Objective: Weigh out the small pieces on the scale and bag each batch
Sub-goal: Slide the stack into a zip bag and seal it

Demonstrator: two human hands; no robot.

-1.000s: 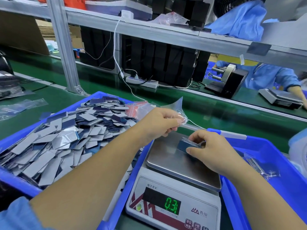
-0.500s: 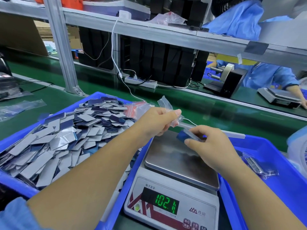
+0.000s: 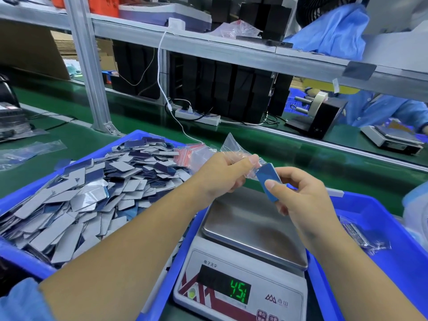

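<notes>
Both hands lifted — crinkly clear bag [image 3: 231, 151], flat blue stack [image 3: 268, 184].

Factory packing line

A green conveyor belt [image 3: 301, 144] runs under metal shelving [image 3: 231, 49]; blue bins [image 3: 382, 228], a digital scale [image 3: 243, 262] and a blue-smocked worker [image 3: 382, 110] opposite mark it.

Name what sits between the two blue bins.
The scale, steel pan bare, fills the gap between the pieces bin and the right bin, head view.
</notes>
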